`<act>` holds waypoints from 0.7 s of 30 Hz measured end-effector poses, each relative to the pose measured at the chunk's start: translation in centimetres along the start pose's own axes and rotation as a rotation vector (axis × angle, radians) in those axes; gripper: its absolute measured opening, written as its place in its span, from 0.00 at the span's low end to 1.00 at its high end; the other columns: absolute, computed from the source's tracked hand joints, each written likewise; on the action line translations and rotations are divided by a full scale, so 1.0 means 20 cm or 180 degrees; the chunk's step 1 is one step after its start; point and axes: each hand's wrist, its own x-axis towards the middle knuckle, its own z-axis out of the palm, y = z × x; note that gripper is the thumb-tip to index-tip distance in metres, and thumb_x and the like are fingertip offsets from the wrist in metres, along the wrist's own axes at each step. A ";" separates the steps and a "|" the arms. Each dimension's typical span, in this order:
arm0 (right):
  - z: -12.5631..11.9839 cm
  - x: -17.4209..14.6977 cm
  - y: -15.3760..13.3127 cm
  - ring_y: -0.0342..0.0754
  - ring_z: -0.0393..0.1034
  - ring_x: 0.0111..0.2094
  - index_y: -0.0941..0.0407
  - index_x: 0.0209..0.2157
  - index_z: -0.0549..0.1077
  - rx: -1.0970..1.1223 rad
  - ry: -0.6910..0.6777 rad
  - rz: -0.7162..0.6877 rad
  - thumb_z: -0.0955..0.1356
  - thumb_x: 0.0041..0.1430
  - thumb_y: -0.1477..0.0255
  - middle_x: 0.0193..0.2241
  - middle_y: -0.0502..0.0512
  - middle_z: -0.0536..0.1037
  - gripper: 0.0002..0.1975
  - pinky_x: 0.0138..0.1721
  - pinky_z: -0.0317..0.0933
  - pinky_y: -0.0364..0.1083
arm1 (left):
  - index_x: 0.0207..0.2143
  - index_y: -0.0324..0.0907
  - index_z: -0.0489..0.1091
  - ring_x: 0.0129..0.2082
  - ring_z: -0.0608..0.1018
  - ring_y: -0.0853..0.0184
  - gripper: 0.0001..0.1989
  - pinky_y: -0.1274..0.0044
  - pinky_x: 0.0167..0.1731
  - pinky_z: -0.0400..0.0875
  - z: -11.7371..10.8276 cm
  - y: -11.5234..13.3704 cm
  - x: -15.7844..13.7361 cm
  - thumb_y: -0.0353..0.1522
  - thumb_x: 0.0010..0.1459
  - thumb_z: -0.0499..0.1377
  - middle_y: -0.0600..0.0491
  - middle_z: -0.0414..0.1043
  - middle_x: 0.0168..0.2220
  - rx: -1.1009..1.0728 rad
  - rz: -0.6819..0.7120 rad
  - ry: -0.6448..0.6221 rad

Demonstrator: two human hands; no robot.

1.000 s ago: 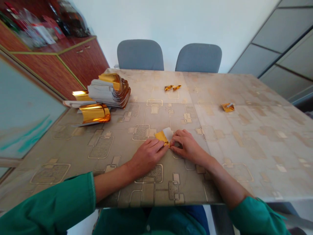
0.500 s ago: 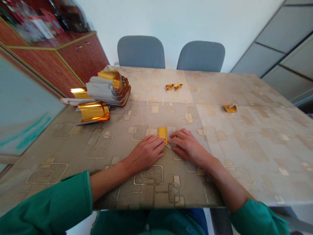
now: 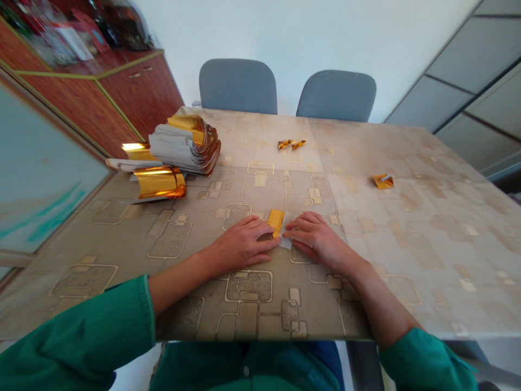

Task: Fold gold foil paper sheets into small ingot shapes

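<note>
A small piece of gold foil paper (image 3: pixel 276 218) lies folded on the table in front of me, its gold face on the left and its pale backing on the right. My left hand (image 3: pixel 246 244) holds its left and lower edge, fingertips pressed together on the paper. From the other side my right hand (image 3: pixel 315 239) grips the pale part with bent fingers and thumb. Both palms stay low over the tablecloth, and the fingertips nearly meet at the paper's lower middle. The fingers hide part of the folds.
A thick stack of gold and white paper sheets (image 3: pixel 175 146) stands at the back left, with a curled gold sheet (image 3: pixel 160 183) before it. Two folded gold pieces (image 3: pixel 285 145) lie at the back, another folded gold piece (image 3: pixel 382 181) farther right. Two grey chairs (image 3: pixel 238 87) stand beyond the table.
The paper has turned slightly clockwise between my hands. My left fingers have spread a little and shifted along its lower edge. My right hand has moved slightly to the right.
</note>
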 end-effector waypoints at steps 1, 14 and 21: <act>0.00 0.00 0.00 0.50 0.66 0.47 0.53 0.46 0.76 0.0008 -0.0010 0.0002 0.64 0.67 0.73 0.45 0.54 0.77 0.11 0.53 0.58 0.54 | 0.55 0.43 0.68 0.50 0.72 0.56 0.19 0.60 0.57 0.63 0.00 0.00 0.00 0.39 0.65 0.57 0.44 0.69 0.51 0.0010 0.0008 0.0000; 0.05 0.05 -0.05 0.51 0.63 0.42 0.53 0.50 0.75 -0.0378 0.0012 0.0325 0.65 0.66 0.73 0.40 0.56 0.74 0.13 0.48 0.60 0.52 | 0.57 0.43 0.66 0.56 0.69 0.55 0.20 0.57 0.60 0.58 0.00 0.04 -0.02 0.38 0.64 0.58 0.44 0.68 0.54 0.0027 -0.0175 -0.0040; 0.02 0.03 -0.02 0.52 0.64 0.44 0.50 0.55 0.72 -0.0102 -0.0017 0.0201 0.66 0.65 0.71 0.43 0.56 0.74 0.17 0.50 0.58 0.54 | 0.52 0.39 0.69 0.51 0.72 0.55 0.19 0.63 0.54 0.67 0.00 0.01 0.01 0.42 0.65 0.56 0.43 0.70 0.51 0.0013 -0.0026 0.0128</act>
